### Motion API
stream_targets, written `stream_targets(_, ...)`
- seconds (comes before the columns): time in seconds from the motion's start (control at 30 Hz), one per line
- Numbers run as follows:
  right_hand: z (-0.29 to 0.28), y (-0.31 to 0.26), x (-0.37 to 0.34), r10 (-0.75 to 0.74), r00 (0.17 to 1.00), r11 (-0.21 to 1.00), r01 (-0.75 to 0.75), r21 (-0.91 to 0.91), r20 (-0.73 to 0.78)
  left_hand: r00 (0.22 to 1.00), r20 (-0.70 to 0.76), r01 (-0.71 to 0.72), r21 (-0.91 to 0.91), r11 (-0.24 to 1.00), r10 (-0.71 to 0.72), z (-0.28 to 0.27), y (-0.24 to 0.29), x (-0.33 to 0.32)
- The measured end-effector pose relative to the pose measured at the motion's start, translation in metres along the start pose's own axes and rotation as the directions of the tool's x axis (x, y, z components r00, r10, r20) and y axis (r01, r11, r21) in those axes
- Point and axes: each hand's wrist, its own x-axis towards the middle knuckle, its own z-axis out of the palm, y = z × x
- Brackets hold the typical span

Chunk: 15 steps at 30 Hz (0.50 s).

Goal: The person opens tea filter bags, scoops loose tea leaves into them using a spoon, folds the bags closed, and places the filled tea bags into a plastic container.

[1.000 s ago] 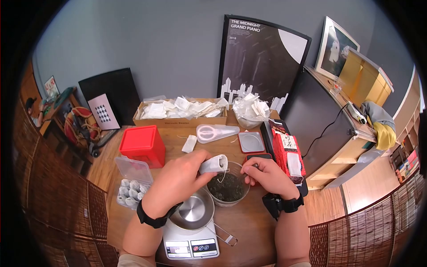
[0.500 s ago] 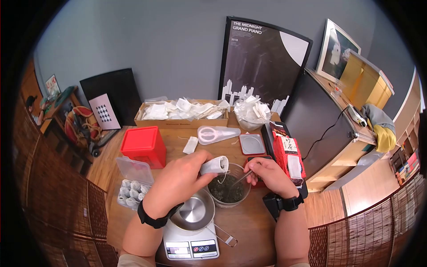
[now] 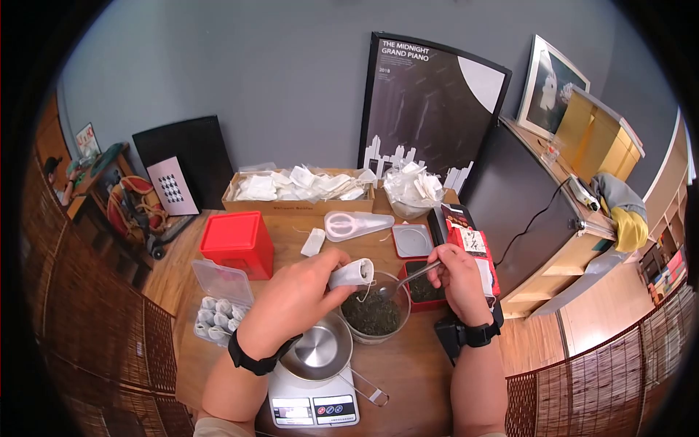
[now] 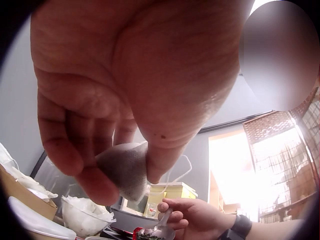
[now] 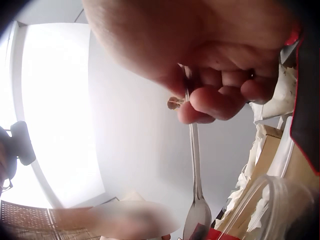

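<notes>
My left hand (image 3: 295, 295) holds a white tea bag (image 3: 349, 274) between thumb and fingers. The bag lies tilted with its mouth toward the right, and a string hangs from it. Dark dry tea leaves (image 3: 371, 315) fill the lower part of a clear bowl (image 3: 374, 339) just below the bag. My right hand (image 3: 460, 280) pinches the handle of a metal spoon (image 5: 195, 165), whose head is over the bowl, near the bag's mouth. Beside the bowl stands a red tin (image 3: 429, 304) with tea leaves inside.
A steel pan (image 3: 317, 347) sits on a white kitchen scale (image 3: 314, 416). To the left are a plastic box of filled tea bags (image 3: 218, 317) and a red canister (image 3: 237, 240). A carton (image 3: 306, 206) of white bags, scissors (image 3: 353, 224) and a red tea packet (image 3: 473, 244) surround the bowl.
My right hand has risen and shifted right, lifting the spoon out of the tea leaves. The left hand and tea bag stay nearly still.
</notes>
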Motion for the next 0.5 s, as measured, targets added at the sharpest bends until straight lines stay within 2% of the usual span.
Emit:
stream_targets(0.3,-0.007,-0.02,-0.007,-0.173,0.966,0.976,0.195,0.099,-0.194,1.0,-0.016,-0.024,0.022,0.999,0.025,0.004,-0.003,0.001)
stream_targets(0.5,-0.001,-0.038,-0.017,-0.243,0.951,0.957,0.267,0.112,-0.191,1.0,0.012,-0.017,0.06,0.998,0.016,0.004,-0.002,0.0)
